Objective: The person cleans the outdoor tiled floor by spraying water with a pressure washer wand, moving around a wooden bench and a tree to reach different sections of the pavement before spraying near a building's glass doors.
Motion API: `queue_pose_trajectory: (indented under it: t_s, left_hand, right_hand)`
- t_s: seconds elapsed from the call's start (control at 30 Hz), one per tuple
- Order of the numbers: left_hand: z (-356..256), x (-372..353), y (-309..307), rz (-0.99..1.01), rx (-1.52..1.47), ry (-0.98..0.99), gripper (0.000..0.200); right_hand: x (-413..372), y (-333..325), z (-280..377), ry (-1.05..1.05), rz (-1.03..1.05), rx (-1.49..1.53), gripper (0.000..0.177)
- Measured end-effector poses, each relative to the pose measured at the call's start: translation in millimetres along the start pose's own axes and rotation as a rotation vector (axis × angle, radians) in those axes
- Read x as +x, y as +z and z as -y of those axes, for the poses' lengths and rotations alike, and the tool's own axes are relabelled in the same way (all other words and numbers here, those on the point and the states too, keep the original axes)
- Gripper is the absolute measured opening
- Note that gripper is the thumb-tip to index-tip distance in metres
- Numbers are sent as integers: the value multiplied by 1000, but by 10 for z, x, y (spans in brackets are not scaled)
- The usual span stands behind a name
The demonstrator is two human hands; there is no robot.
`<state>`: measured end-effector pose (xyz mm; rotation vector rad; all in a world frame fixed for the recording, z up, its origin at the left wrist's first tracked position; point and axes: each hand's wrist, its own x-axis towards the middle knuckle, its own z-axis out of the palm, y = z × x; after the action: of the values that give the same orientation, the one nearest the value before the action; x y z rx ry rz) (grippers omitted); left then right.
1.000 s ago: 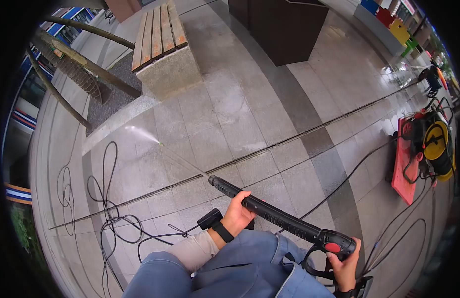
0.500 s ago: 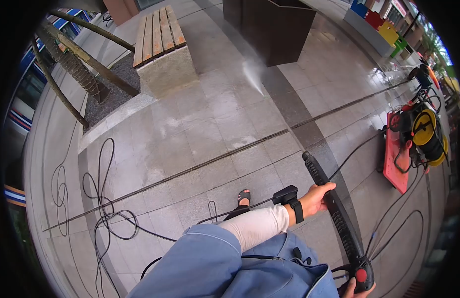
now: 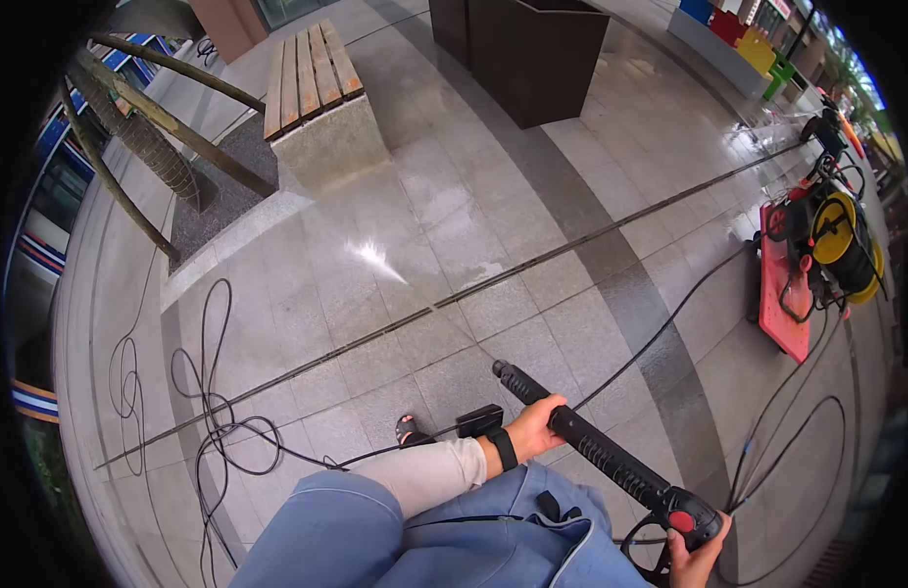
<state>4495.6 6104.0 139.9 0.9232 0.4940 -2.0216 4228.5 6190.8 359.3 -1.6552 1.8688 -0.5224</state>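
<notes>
My left hand [image 3: 538, 427] is wrapped round the front of a long black pressure washer gun [image 3: 611, 459]. At its rear, next to a round red part, my right hand [image 3: 697, 561] grips the handle; some of those fingers are hidden behind it. A thin jet leaves the nozzle [image 3: 499, 368] towards the upper left, ending in a white burst of water spray [image 3: 375, 260] over the wet paving [image 3: 454, 230]. A black strap with a small box [image 3: 479, 421] circles my left wrist.
Black hose [image 3: 219, 421] lies in loops on the left. A slatted bench [image 3: 312, 83] and a dark box-shaped block [image 3: 532, 69] stand ahead. On the right is a red cart [image 3: 782, 309] beside a yellow hose reel [image 3: 838, 240]. Poles [image 3: 219, 147] brace a tree trunk at left.
The gun has swung left in both hands, its nozzle now lower in view. The spray has moved from beside the dark block to the paving in front of the bench.
</notes>
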Motion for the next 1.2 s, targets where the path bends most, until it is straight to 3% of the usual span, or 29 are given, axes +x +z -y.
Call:
queue_pose_trajectory:
  t_s: [0.1, 0.13, 0.17, 0.23, 0.27, 0.3, 0.37, 0.47, 0.5, 0.6, 0.63, 0.7, 0.8, 0.83, 0.9, 0.93, 1.03, 1.07, 1.1, 1.13, 1.2]
  left_hand:
    - [89, 165, 504, 199, 166, 55, 20]
    - [110, 180, 638, 242, 178, 88, 21]
    - [92, 127, 755, 254, 190, 106, 21]
    - [-50, -98, 806, 298, 183, 123, 22]
    - [-138, -211, 751, 326, 146, 147, 22]
    - [-256, -338, 622, 330, 142, 176, 23]
    - [-497, -542, 202, 311, 67, 234, 24]
    - [-954, -1152, -645, 238, -64, 334, 23]
    - [-1075, -1317, -957, 193, -128, 379, 22]
    - [-1430, -2086, -1816, 71, -309, 499, 21]
    - [-1514, -2291, -2054, 35, -366, 539, 20]
    - [-1662, -2633, -2402, 19, -411, 600, 20]
    - [-1905, -2939, -2624, 81, -445, 668, 20]
    - [-2003, -2967, -2652, 161, -423, 668, 20]
    - [-2255, -2988, -2667, 229, -358, 643, 22]
    - [-2387, -2967, -2650, 230, -358, 648, 24]
    - [-2692, -3020, -2619, 251, -365, 646, 25]
    - [-2800, -3072, -2648, 252, -385, 658, 24]
    - [-2931, -3110, -2713, 254, -397, 664, 23]
    - [-3055, -3107, -2836, 256, -413, 669, 22]
    - [-3257, -3228, -3052, 192, -442, 662, 18]
  right_hand:
    - [-429, 134, 42, 59, -282, 156, 48]
    - [-532, 137, 66, 43, -321, 104, 45]
    - [-555, 158, 296, -104, -391, -109, 43]
    - [-643, 196, 449, -14, -382, 7, 43]
    - [-626, 223, 569, -136, -353, -40, 43]
    - [-604, 274, 684, -262, -333, -86, 43]
    - [-582, 468, 917, -320, -283, -77, 43]
    - [-537, 886, 1459, -210, -14, -11, 43]
    - [-515, 1114, 1702, -371, 32, 43, 43]
    - [-419, 1673, 2171, -406, 278, 94, 47]
    - [-438, 1878, 2430, -586, 269, 30, 46]
    - [-444, 2124, 2646, -287, 430, 58, 48]
    - [-669, 2302, 3027, -433, 351, -8, 49]
    - [-799, 2372, 3185, -706, 273, -83, 53]
    - [-941, 2487, 3356, -833, 132, -144, 54]
    - [-979, 2514, 3420, -663, 163, -50, 54]
    - [-969, 2604, 3611, -541, 149, -36, 55]
    - [-915, 2699, 3784, -552, 202, -32, 58]
    - [-885, 2804, 3995, -761, 153, -160, 58]
    - [-826, 2894, 4095, -541, 209, -77, 55]
    - [-625, 3250, 4227, -608, 232, 130, 52]
